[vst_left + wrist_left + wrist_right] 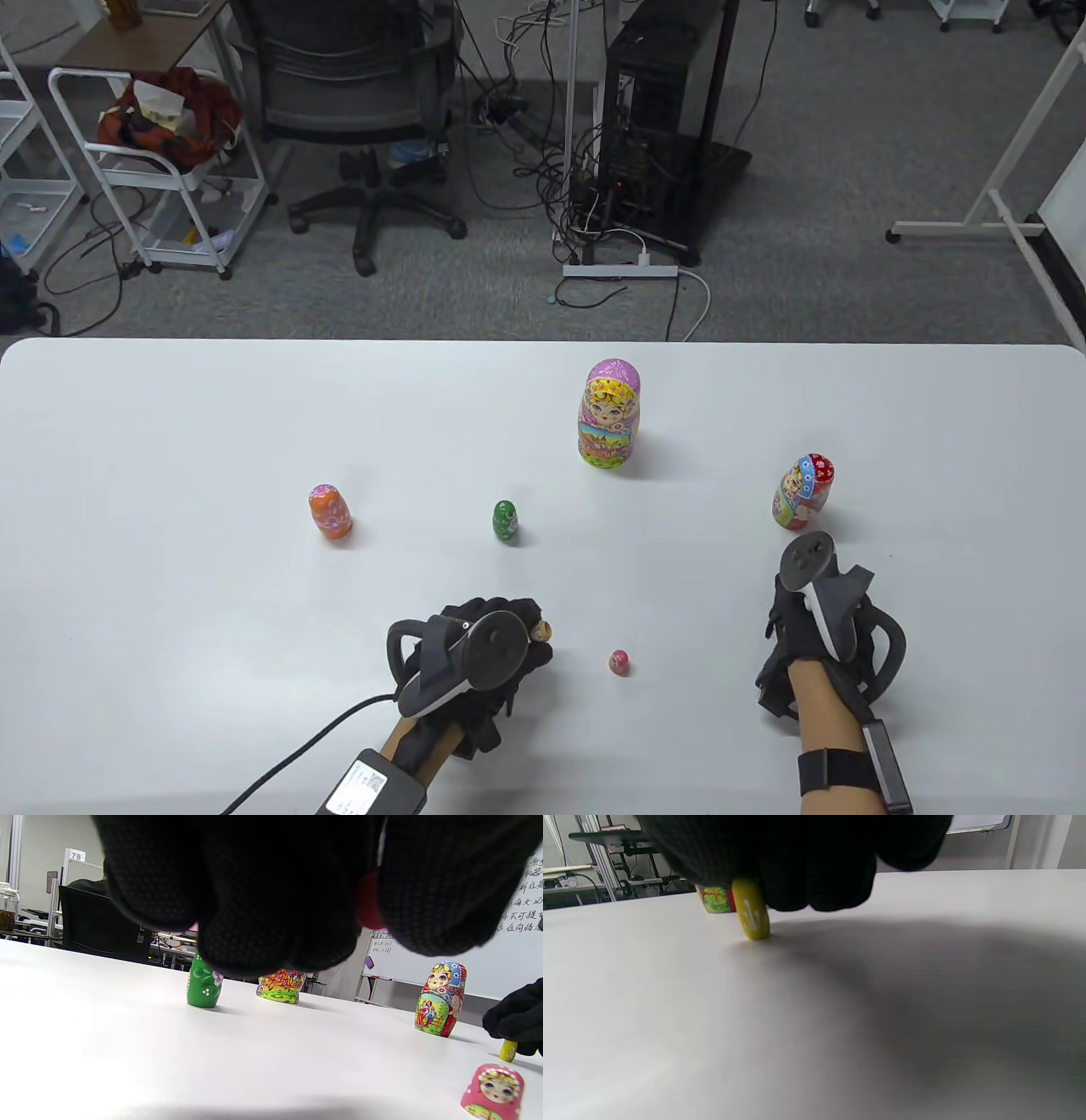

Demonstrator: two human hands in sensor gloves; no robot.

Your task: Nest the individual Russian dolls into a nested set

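Five dolls stand on the white table point(170, 424): a large pink-and-yellow doll point(611, 413), a red-and-blue doll point(802, 492), an orange doll point(330, 512), a green doll point(505, 520) and a tiny pink doll point(618, 661). My left hand point(530, 635) is at the front centre and pinches a small red doll piece point(367, 902), whose pale hollow end point(540, 630) shows from above. My right hand point(814, 624) is at the front right, just before the red-and-blue doll. Its curled fingers point(797, 866) hold a small yellow doll piece point(751, 914) against the table.
Beyond the table's far edge are an office chair point(356, 93), a white cart point(161, 161), a black computer tower point(662, 110) and floor cables. A whiteboard stand point(1010, 204) is at the back right.
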